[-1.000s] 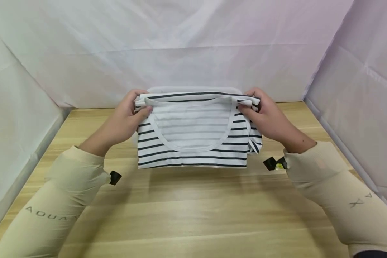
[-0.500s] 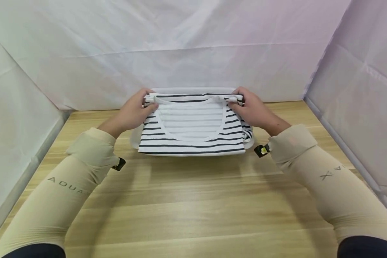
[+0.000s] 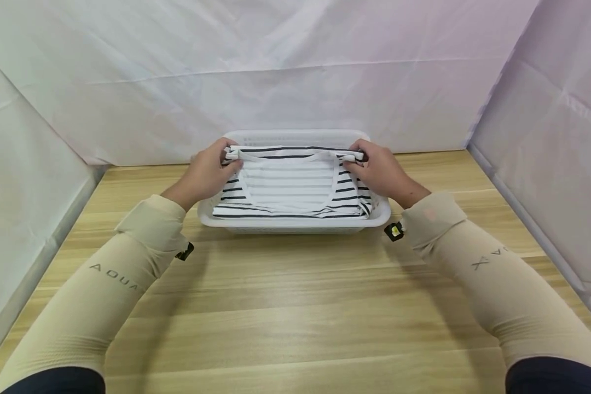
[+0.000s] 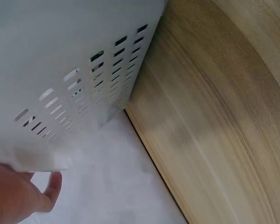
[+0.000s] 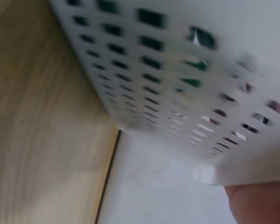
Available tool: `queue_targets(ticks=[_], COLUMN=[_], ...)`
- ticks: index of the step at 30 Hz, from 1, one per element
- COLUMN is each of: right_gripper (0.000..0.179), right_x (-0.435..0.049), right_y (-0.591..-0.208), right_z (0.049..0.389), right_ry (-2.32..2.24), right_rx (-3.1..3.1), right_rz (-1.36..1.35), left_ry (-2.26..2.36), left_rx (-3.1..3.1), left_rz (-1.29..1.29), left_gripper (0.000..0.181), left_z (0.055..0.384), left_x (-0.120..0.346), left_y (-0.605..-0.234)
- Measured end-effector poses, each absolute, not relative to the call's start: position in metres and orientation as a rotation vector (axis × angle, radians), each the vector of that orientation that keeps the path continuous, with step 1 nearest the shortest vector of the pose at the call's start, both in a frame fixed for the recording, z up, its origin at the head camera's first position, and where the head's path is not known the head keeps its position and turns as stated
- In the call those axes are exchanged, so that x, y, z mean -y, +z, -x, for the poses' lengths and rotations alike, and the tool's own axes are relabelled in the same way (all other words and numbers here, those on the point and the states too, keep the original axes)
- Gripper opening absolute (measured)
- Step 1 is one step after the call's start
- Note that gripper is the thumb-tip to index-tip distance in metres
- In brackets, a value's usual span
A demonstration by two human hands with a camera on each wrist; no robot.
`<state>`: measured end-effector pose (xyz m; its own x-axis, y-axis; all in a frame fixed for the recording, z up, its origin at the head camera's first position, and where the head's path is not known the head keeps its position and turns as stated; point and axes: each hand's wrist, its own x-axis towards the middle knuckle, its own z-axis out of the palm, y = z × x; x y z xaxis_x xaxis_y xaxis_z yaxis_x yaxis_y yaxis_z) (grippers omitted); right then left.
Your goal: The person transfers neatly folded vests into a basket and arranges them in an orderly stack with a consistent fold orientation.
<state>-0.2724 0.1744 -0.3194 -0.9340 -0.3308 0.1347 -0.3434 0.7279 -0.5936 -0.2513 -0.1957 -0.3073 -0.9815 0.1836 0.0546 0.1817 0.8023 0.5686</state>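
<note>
A folded white shirt with black stripes (image 3: 285, 212) lies within the rim of a white plastic basket (image 3: 295, 224), its wide neckline facing up. My left hand (image 3: 209, 172) pinches the shirt's far left corner, thumb on top. At the far right corner my right hand (image 3: 379, 168) pinches the cloth in the same way. The left wrist view shows the basket's slotted side wall (image 4: 60, 84) with part of the left hand (image 4: 18, 193) at its rim. Dark, green and reddish bits show through the holes of the basket wall (image 5: 177, 93) in the right wrist view.
The basket stands at the back of a wood-grain table (image 3: 295, 306), close to a white cloth backdrop (image 3: 295, 65). More white cloth (image 3: 561, 137) walls off the right side, and another sheet (image 3: 19, 164) the left.
Both hands have carried the shirt down and slightly inward, still pinching its corners. The shirt hid most of the basket earlier; now its front and back rims show around the cloth.
</note>
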Motion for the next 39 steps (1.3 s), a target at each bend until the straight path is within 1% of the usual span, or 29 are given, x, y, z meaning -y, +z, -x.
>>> queue_targets(ticks=[5, 10, 16, 21, 23, 27, 29, 33, 39], right_gripper=[0.022, 0.028, 0.033, 0.037, 0.038, 0.038, 0.038, 0.042, 0.056], right_x=[-0.171, -0.166, -0.165, -0.166, -0.165, -0.161, -0.160, -0.160, -0.152], right_y=[-0.325, -0.326, -0.331, -0.332, -0.330, -0.328, -0.328, -0.329, -0.333], right_z=[0.273, 0.277, 0.277, 0.275, 0.274, 0.269, 0.266, 0.257, 0.247], right_ry=[0.795, 0.480, 0.413, 0.257, 0.177, 0.125, 0.127, 0.137, 0.022], right_rx=[2.870, 2.863, 2.894, 2.823, 2.784, 2.727, 2.740, 2.853, 2.997], right_rz=[-0.590, -0.667, -0.656, -0.784, -0.856, -1.034, -1.134, -1.268, -1.312], left_ry=[0.826, 0.697, 0.582, 0.545, 0.541, 0.559, 0.586, 0.613, 0.422], left_rx=[-3.050, -3.087, -3.111, -3.189, -3.232, -3.254, -3.189, -2.987, -2.878], left_rz=[-0.308, -0.287, -0.342, -0.394, -0.445, -0.686, -0.803, -0.881, -0.967], left_gripper=[0.040, 0.045, 0.052, 0.051, 0.048, 0.041, 0.041, 0.049, 0.058], left_z=[0.256, 0.257, 0.259, 0.257, 0.256, 0.253, 0.250, 0.242, 0.236], left_x=[0.194, 0.192, 0.188, 0.186, 0.185, 0.181, 0.175, 0.160, 0.147], left_y=[-0.312, -0.317, -0.323, -0.326, -0.327, -0.329, -0.328, -0.326, -0.334])
